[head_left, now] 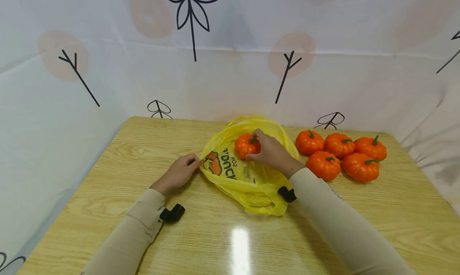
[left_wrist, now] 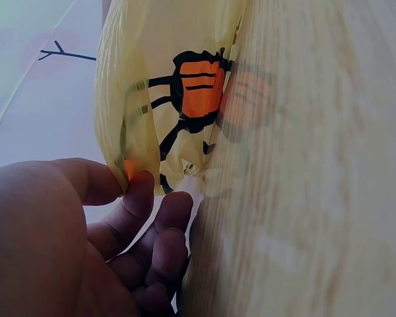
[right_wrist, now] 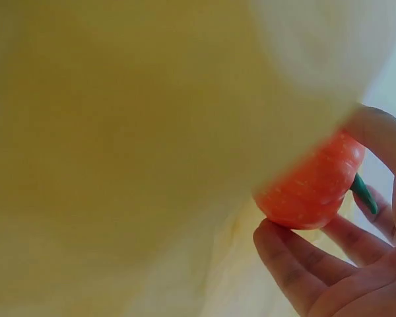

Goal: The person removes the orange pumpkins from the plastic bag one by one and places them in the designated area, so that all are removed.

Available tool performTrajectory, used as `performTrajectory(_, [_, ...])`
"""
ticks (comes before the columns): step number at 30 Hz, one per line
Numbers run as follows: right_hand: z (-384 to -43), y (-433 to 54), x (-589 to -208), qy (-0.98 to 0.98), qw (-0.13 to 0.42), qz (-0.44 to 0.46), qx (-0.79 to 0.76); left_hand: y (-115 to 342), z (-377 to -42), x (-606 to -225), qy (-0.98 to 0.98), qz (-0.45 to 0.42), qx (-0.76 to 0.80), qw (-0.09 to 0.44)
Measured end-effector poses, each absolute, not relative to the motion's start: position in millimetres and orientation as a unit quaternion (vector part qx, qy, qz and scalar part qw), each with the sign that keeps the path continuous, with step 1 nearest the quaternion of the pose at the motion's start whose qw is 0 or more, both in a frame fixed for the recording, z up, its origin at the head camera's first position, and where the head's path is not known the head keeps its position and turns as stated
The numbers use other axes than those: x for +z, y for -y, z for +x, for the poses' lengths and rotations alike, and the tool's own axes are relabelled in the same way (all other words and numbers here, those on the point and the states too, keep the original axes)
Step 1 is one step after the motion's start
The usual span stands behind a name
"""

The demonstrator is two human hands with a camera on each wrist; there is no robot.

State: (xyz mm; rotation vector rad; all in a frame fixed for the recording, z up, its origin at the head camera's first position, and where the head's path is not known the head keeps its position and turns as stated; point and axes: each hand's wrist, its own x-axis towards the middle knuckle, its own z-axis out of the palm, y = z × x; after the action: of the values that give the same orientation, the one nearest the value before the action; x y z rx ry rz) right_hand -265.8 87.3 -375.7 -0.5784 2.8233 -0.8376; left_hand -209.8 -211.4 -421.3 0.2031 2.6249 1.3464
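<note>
A yellow plastic bag (head_left: 264, 177) with black lettering and an orange print lies spread open on the table. My left hand (head_left: 181, 172) pinches the bag's left edge between thumb and forefinger, as the left wrist view shows with the printed bag (left_wrist: 165, 39) hanging from the fingertips. Over the bag's mouth my right hand (head_left: 272, 152) grips a small orange pumpkin (head_left: 246, 147) with a green stem. In the right wrist view, thumb and fingers curl round that pumpkin (right_wrist: 313, 188), and blurred yellow plastic covers part of it.
Several more orange pumpkins (head_left: 324, 166) sit in a cluster on the wooden table (head_left: 151, 139), just right of the bag. A white cloth (head_left: 230, 83) with printed flowers and twigs hangs behind the table. Black devices (head_left: 172, 213) are strapped at both wrists.
</note>
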Motion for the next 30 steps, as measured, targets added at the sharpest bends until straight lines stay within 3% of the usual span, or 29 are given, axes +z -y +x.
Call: performTrajectory(30, [-207,-121,-355,-0.925,-0.018,-0.226,-0.303,212,-212,-422,-0.887,0.07,0.447,0.094])
